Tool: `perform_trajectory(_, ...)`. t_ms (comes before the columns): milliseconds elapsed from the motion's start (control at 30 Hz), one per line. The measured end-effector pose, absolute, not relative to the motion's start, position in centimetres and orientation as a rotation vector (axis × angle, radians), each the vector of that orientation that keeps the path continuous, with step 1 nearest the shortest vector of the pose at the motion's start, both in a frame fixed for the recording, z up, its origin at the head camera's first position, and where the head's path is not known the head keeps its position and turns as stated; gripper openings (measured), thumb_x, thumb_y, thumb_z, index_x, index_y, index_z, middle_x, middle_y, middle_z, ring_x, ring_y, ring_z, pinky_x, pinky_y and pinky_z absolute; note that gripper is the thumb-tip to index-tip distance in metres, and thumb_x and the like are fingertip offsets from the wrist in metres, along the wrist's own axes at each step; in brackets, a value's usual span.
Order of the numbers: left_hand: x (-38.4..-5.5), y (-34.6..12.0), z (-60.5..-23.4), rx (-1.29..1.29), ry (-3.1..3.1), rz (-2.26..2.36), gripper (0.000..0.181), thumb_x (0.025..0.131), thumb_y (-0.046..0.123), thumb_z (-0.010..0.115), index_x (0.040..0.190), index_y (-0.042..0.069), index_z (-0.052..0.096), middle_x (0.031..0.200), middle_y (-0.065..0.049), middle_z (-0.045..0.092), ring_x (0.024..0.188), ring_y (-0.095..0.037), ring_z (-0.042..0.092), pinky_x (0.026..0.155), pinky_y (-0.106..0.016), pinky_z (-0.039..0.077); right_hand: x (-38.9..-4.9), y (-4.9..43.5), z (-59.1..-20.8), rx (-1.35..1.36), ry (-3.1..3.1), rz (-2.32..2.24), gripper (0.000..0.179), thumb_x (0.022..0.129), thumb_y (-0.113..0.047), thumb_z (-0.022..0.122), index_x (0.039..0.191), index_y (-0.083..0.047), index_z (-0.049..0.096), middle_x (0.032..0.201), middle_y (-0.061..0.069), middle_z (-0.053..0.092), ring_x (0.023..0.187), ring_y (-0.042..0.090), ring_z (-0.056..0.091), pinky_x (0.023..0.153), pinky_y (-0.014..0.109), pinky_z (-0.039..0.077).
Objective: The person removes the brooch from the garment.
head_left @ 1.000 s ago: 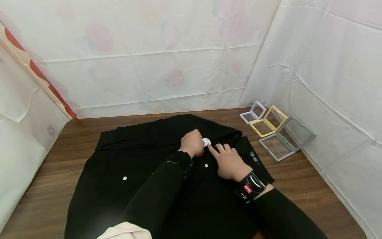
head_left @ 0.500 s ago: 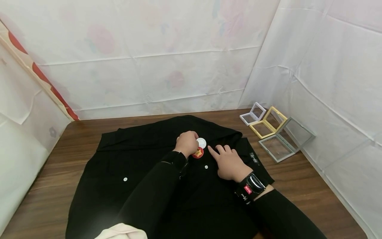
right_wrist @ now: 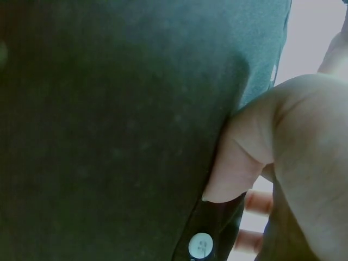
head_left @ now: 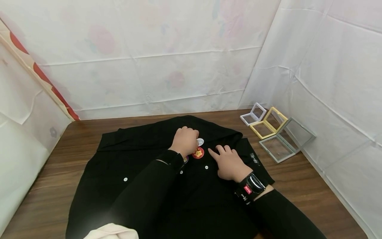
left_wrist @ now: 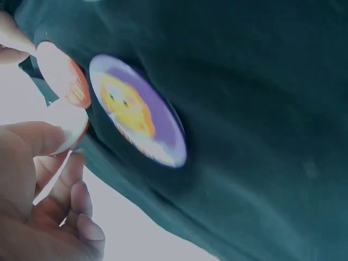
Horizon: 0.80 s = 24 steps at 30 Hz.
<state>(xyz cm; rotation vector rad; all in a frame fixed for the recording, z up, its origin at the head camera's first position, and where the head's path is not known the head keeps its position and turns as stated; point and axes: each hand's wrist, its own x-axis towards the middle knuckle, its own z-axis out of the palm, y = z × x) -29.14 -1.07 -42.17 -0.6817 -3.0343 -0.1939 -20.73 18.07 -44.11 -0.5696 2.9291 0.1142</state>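
A black shirt [head_left: 149, 146] with white buttons lies spread over the table. My left hand [head_left: 185, 141] pinches a white round badge [head_left: 200, 142] by its edge; in the left wrist view, thumb and fingertips grip this badge [left_wrist: 69, 120]. Just below it a red badge with a yellow star [head_left: 198, 153] sits on the cloth. A purple badge with a yellow figure [left_wrist: 136, 111] is on the fabric too, mostly covered by my left wrist in the head view. On the right, my right hand [head_left: 231, 162] rests on the shirt, fingers spread, index fingertip near the red badge.
Three open hinged frames stand at the table's right: a lilac one [head_left: 253, 114], a yellow one [head_left: 268, 122] and a larger grey one [head_left: 286, 139]. White cloth walls [head_left: 167, 79] enclose the wooden table [head_left: 68, 156] at the back and sides.
My left hand has moved left with the white badge, away from my right index finger. The red badge has come into full view. My right hand has stayed in place.
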Motion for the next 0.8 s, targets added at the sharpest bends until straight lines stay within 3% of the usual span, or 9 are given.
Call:
perform_trajectory(133, -29.2, -2.0, -41.8, -0.774, -2.962, -0.140, 0.012, 0.098, 0.019, 0.065, 0.105, 0.015, 0.074, 0.099, -0.002, 0.072, 0.090, -0.022, 0.057, 0.087, -0.039, 0.048, -20.9, 18.2, -44.3, -0.569, 2.933, 0.094, 0.081, 0.087, -0.015, 0.069, 0.162, -0.024, 0.037, 0.154, 0.013, 0.038, 0.131, 0.036, 0.039, 0.103, 0.053, 0.040)
perform_trajectory(300, -27.9, -3.7, -41.4, -0.803, -2.925, -0.306, 0.002, 0.094, 0.017, 0.069, 0.095, 0.016, 0.069, 0.086, 0.003, 0.068, 0.082, -0.018, 0.055, 0.084, -0.037, 0.048, -20.9, 18.1, -44.5, -0.556, 2.931, 0.085, 0.080, 0.088, -0.013, 0.067, 0.161, -0.025, 0.038, 0.154, 0.013, 0.038, 0.130, 0.035, 0.040, 0.102, 0.053, 0.040)
perform_trajectory(500, -24.7, -6.0, -40.5, -0.662, -2.883, -0.657, 0.009, 0.095, 0.017, 0.071, 0.089, 0.016, 0.064, 0.074, 0.006, 0.060, 0.070, -0.015, 0.053, 0.065, -0.032, 0.048, -20.8, 17.5, -44.3, -0.544, 2.920, 0.095, 0.080, 0.088, -0.013, 0.068, 0.162, -0.025, 0.037, 0.155, 0.012, 0.038, 0.132, 0.034, 0.039, 0.104, 0.052, 0.039)
perform_trajectory(800, -20.3, -7.7, -41.0, -0.475, -2.734, -1.196, 0.013, 0.096, 0.015, 0.070, 0.085, 0.019, 0.062, 0.074, 0.005, 0.058, 0.063, -0.014, 0.053, 0.055, -0.031, 0.046, -20.8, 17.8, -44.5, -0.498, 2.939, 0.004, 0.081, 0.087, -0.008, 0.067, 0.161, -0.024, 0.040, 0.152, 0.012, 0.039, 0.128, 0.035, 0.039, 0.100, 0.052, 0.039)
